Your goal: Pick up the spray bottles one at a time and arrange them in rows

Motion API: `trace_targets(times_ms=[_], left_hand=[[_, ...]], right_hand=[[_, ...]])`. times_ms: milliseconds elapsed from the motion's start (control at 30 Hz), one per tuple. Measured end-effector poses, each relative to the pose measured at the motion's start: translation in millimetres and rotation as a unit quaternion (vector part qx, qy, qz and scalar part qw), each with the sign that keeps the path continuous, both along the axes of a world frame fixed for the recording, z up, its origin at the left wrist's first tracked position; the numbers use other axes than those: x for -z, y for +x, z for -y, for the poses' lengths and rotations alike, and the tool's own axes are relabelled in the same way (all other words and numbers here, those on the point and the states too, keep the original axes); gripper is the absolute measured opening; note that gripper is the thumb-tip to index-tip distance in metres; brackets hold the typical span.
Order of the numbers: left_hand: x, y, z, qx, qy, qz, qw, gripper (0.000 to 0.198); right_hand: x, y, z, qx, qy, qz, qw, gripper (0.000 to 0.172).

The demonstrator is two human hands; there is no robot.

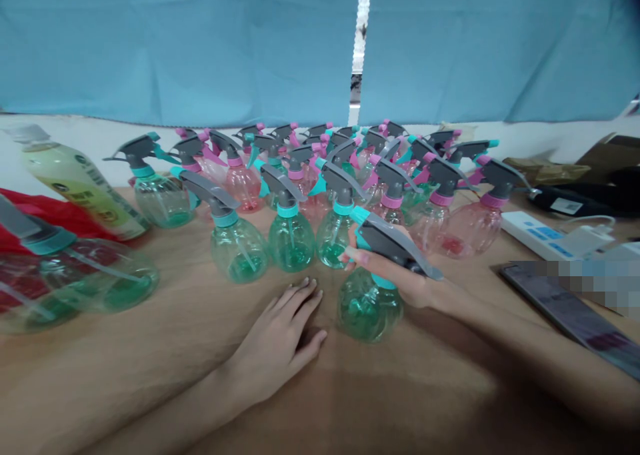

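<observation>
My right hand [407, 278] is gripping a green spray bottle [367, 311] at its grey trigger head, the fingers curling around below the nozzle and the palm pressing in from the right. The bottle is leaning a little, just right of centre in front of me, its turquoise nozzle pointing up and to the left; whether its base is touching the counter [350, 401] I cannot tell. My left hand [285, 331] is holding nothing: it is lying palm down on the counter, fingers loosely extended and slightly apart, thumb spreading out toward the gripped bottle without reaching it. Just beyond my fingertips, three green bottles [291, 241] are standing side by side, with pink bottles [473, 231] sitting behind and to the right. More green bottles [125, 278] are standing near the left edge, beside a red cloth-like item [65, 218]. A dark, flat device [565, 311] is lying beyond my right forearm, near a white power strip [533, 233].
</observation>
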State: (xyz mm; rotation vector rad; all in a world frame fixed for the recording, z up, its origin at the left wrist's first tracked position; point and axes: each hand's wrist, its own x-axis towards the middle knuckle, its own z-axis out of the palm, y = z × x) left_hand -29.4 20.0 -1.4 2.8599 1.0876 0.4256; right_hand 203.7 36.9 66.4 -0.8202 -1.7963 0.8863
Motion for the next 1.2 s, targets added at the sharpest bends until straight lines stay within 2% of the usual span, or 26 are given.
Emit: trace_targets(times_ms=[333,700,1200], left_hand=[[-0.4,0,0,0.0,0.0,-0.002,1.0,0.048],[0.5,0,0,0.0,-0.002,0.007,1.0,0.047],[-0.7,0,0,0.001,0.0,0.0,1.0,0.048]], right_hand=[[-4.5,-1,3,-0.015,-0.016,-0.01,1.0,0.018],[-6.2,0,8,0.006,0.01,0.0,1.0,0.023],[-10.6,1,11,0.01,0.005,0.01,1.0,0.02]])
